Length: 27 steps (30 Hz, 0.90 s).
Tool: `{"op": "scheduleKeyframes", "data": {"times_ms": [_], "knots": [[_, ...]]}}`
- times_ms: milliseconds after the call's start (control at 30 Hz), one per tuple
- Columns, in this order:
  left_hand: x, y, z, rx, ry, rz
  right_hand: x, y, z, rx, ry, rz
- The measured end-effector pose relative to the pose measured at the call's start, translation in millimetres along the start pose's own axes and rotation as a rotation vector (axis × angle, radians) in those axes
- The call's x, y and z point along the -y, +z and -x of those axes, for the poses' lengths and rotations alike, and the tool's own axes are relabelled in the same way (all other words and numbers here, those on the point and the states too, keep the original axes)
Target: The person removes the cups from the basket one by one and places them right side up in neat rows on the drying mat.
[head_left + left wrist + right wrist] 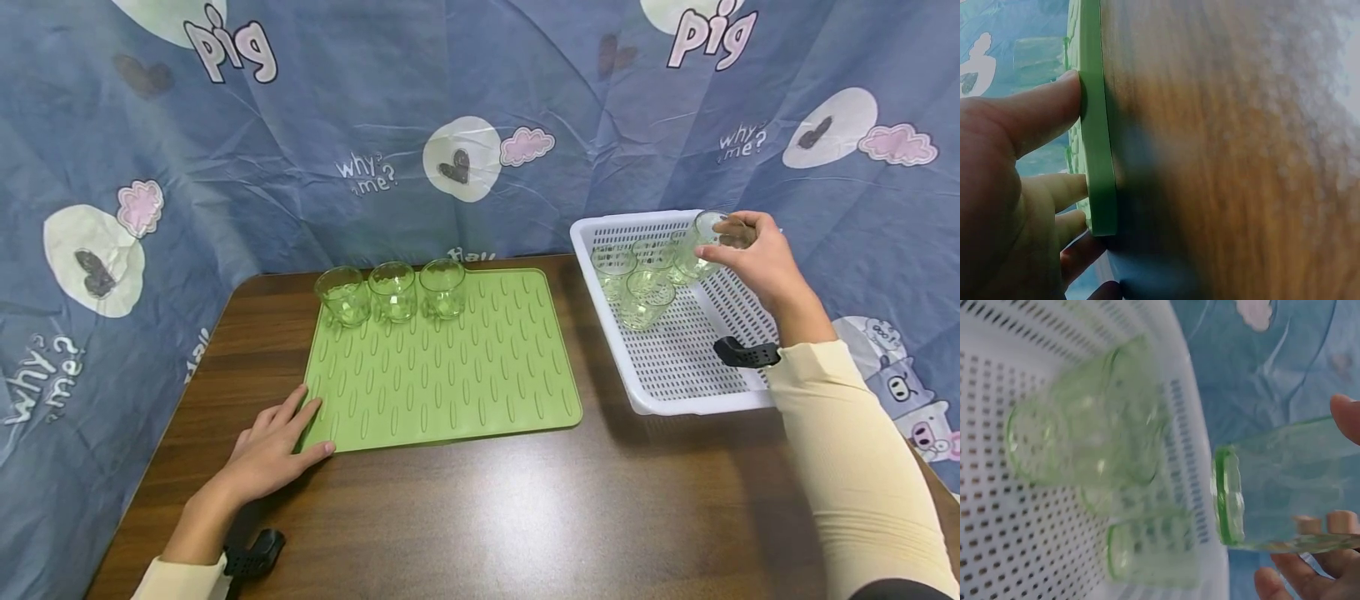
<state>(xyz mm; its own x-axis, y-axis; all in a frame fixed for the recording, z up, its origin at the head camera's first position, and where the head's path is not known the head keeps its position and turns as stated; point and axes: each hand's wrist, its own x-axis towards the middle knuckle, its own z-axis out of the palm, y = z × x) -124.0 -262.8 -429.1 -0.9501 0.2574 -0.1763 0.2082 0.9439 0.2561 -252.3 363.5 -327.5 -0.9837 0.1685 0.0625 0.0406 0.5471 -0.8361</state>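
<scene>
My right hand (767, 262) grips a clear, green-tinted drinking glass (701, 250) over the back part of the white basket (637, 400). In the right wrist view that glass (1291, 481) is above the basket's rim, with thumb and fingers on opposite sides. Several similar glasses (647, 298) stand in the basket. My left hand (266, 454) lies at the front left corner of the green ribbed mat (450, 383), its fingers spread; in the left wrist view the thumb touches the mat's edge (1094, 156). Three glasses (393, 293) stand in a row along the mat's back edge.
A dark wooden table (450, 517) carries the mat on the left and the perforated basket on the right, with a strip of tabletop between them. Behind the table hangs a blue printed cloth (360, 100), close to the basket's back rim.
</scene>
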Motion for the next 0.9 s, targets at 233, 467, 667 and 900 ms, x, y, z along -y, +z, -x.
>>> {"op": "scheduleKeyframes", "data": {"times_ms": [233, 467, 667, 900], "knots": [[1.1, 0.2, -0.7, -0.003, 0.005, -0.002, 22, 5.6, 7, -0.045, -0.049, -0.136], [0.7, 0.9, -0.1, -0.013, 0.008, -0.008, 39, 9.0, 17, -0.062, -0.145, -0.327], [1.3, 0.6, 0.3, -0.008, 0.002, -0.007, 56, 15.8, 22, -0.049, -0.216, -0.278], [2.2, 2.4, 0.6, 0.002, -0.001, 0.005, 70, 25.8, 28, -0.026, -0.241, -0.332]]}}
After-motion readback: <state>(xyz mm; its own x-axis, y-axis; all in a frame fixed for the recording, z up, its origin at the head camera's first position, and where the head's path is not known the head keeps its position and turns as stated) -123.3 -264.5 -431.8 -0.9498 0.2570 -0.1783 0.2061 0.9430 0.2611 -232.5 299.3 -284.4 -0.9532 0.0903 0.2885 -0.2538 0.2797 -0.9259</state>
